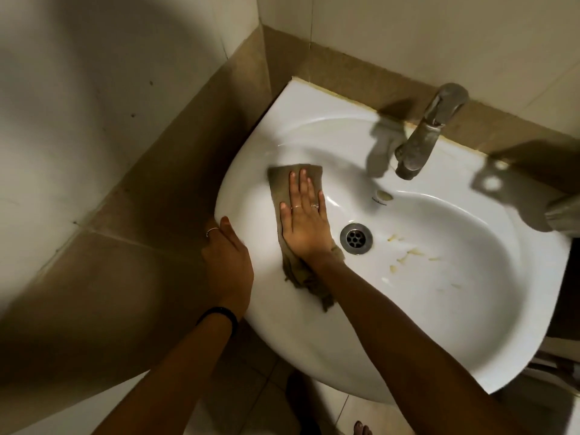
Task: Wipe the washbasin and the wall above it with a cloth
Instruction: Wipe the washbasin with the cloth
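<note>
Cloth [284, 186] partly hidden under flat right hand [303, 219].

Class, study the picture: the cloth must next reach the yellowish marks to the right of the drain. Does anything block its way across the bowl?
Nothing visible does. The right hand presses the cloth flat left of the drain; the yellowish marks lie just beyond it, and the tap hangs above, not across the path.
</note>
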